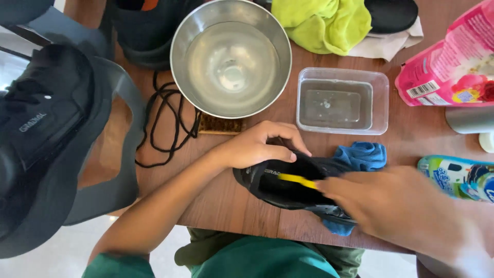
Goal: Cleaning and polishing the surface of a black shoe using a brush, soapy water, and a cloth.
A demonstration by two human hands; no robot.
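At the table's near edge: a black shoe (288, 185) lies on its side on a blue cloth (363, 154), seemingly so drips soak in.
Far left: another black shoe (41, 128) sits on a grey chair (110, 170), off the table (226, 206).
Laces: black cords (164, 123) lie loose beside a steel bowl of water (231, 56).
Brush: a bristled block (221, 125) peeks from under the bowl's rim.
Left hand (257, 146): fingers curled over the shoe's heel, pinning it steady.
Right hand (396, 206): blurred, closed on a yellow brush handle (297, 180) reaching into the shoe's opening.
Tub: a clear plastic tub of water (342, 100) stands just behind the shoe.
Behind: green towel (324, 23).
Right: pink pouch (453, 62) and a lying bottle (458, 177) crowd the right hand's side.
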